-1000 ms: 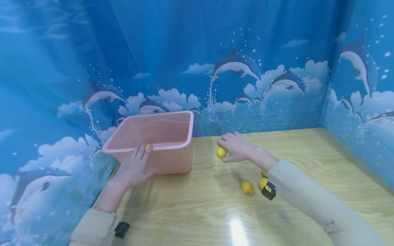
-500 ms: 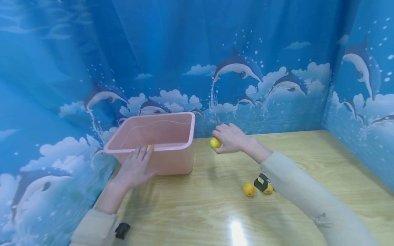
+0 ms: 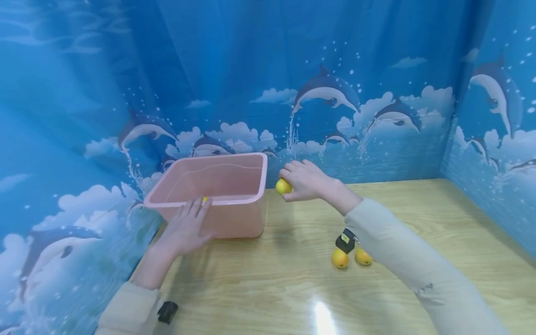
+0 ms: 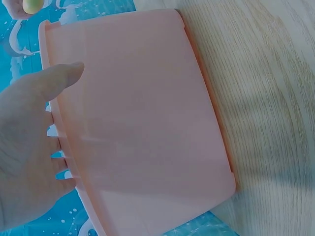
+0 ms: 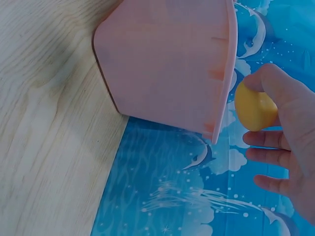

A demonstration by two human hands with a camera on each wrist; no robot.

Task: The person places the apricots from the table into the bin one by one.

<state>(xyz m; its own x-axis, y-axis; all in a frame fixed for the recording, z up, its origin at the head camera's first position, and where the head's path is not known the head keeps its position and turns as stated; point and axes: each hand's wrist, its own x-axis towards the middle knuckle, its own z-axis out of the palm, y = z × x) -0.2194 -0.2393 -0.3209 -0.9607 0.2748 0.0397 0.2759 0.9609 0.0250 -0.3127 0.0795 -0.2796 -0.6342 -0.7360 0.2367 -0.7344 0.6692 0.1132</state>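
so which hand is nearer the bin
Left. The left hand touches the near rim of the bin; the right hand, holding a yellow fruit, is in the air off its right side, not touching it.

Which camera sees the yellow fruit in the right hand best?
The right wrist view: the yellow fruit looks biggest and mostly uncovered. The head view shows it small, partly hidden; the left wrist view cuts it off at the top.

tbh nothing legible for you: the dark mark on your right sleeve and the label on your wrist camera are too small.
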